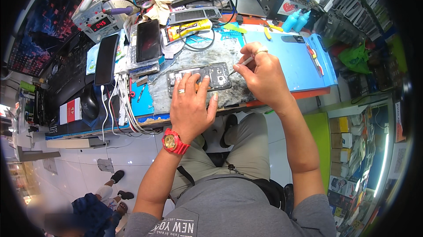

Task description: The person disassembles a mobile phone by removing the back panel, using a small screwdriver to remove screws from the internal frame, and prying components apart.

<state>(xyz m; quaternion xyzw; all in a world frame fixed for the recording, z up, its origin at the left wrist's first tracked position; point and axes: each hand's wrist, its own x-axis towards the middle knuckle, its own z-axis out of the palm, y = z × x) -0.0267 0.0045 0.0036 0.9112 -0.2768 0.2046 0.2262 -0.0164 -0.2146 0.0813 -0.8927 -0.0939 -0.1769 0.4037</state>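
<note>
An opened phone (221, 73) with its inner boards bare lies on a stained grey work mat (176, 63) near the table's front edge. My left hand (192, 107) rests over the phone's left and middle parts, its fingers spread and lying on it. At the phone's right end, my right hand (266, 76) pinches a slim pointed tool (248, 60), its dark tip by the phone's edge. Its exact kind is hard to make out. Part of the phone's inside is covered by my left fingers.
Two dark phones, a flat black phone (106, 59) and another phone (149, 41), lie left beside white cables (125, 100). A blue mat (277, 56) holds red-handled cutters (313, 58). Behind stand light-blue bottles (291, 20) and a soldering station (98, 24). A person (90, 208) is at lower left.
</note>
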